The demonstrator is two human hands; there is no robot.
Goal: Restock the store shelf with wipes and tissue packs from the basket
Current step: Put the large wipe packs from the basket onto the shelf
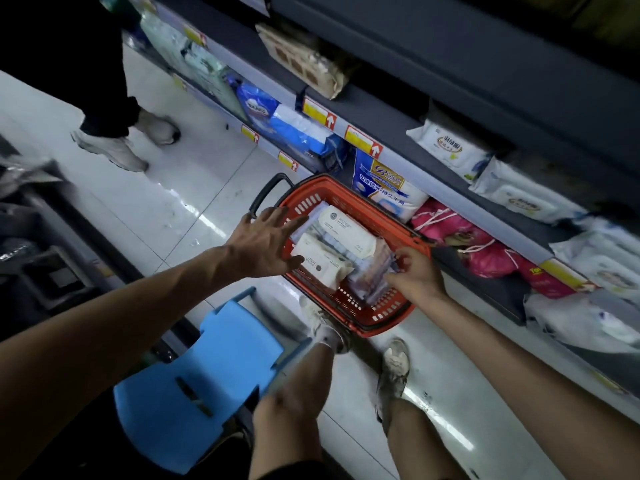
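Aisle (166, 202), basket (377, 315) by shelf (381, 112), right hand (417, 275) pinching pack (372, 268)

Spread-open left grip (266, 242); right grip (417, 273) pinching (fingers curled).

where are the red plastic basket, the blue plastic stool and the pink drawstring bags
red plastic basket (388, 315): head view, near slotted wall
blue plastic stool (221, 355): head view, flat seat top
pink drawstring bags (485, 259): head view, middle of the pile
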